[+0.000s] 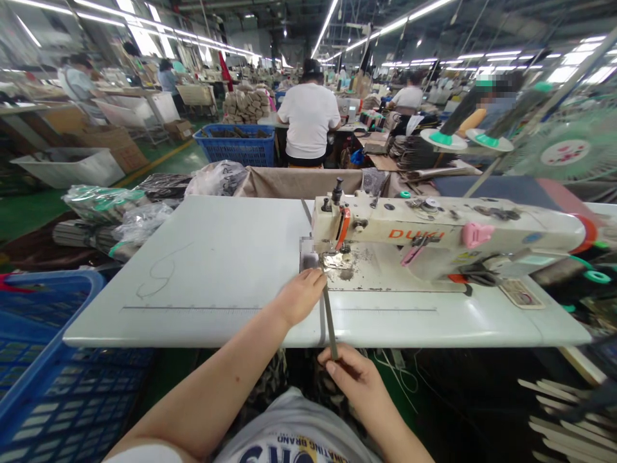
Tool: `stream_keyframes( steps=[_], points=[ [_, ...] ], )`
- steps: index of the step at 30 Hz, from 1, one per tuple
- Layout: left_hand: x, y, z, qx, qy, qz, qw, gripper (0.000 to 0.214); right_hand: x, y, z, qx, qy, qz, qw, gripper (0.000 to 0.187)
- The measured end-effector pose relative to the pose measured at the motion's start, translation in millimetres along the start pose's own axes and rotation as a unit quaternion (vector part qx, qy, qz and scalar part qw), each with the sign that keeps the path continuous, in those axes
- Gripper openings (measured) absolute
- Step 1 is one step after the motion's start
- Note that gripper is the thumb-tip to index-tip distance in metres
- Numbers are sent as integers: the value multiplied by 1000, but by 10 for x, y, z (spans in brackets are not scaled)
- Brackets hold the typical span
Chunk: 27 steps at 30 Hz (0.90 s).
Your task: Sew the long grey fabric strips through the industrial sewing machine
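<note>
A narrow grey-brown fabric strip [330, 319] runs from the needle area of the sewing machine [448, 241] over the table's front edge. My left hand [303, 296] is by the needle plate [337, 260], its fingers closed on the strip's upper part. Below the front edge, my right hand [355, 381] pinches the strip's lower end between thumb and fingers. Between the hands the strip looks fairly straight. The exact spot under the presser foot is partly hidden by my left fingers and the machine head.
The white sewing table [231, 257] has a printed ruler line near its front. A blue crate [53, 347] stands at the left, near plastic-wrapped bundles [103, 202]. Thread cones [453, 122] and a fan [563, 151] are at the right. A person in white [310, 119] sits ahead.
</note>
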<state>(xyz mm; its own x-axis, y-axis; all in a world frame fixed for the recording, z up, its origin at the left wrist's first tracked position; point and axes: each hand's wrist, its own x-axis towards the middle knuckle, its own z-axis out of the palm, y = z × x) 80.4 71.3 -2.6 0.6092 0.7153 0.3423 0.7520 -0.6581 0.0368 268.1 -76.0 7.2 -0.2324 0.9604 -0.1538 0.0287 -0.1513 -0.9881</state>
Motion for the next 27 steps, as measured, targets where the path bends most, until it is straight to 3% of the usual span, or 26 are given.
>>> stream_keyframes(
  steps=[3, 5, 9, 13, 27],
  points=[
    [-4, -6, 8, 0, -4, 6, 1000, 20, -9, 54, 8, 71, 8, 48, 996, 50],
    [-4, -9, 12, -1, -8, 11, 1000, 20, -37, 28, 2, 83, 2, 60, 995, 47],
    [-3, -12, 10, -4, -5, 5, 1000, 20, -105, -101, -15, 74, -7, 55, 996, 34],
    [-9, -12, 5, -4, -5, 8, 1000, 20, -138, -165, -13, 73, -20, 50, 996, 33],
    [-11, 4, -20, -4, 0, -2, 1000, 19, -126, -75, -60, 65, -49, 26, 996, 36]
  ],
)
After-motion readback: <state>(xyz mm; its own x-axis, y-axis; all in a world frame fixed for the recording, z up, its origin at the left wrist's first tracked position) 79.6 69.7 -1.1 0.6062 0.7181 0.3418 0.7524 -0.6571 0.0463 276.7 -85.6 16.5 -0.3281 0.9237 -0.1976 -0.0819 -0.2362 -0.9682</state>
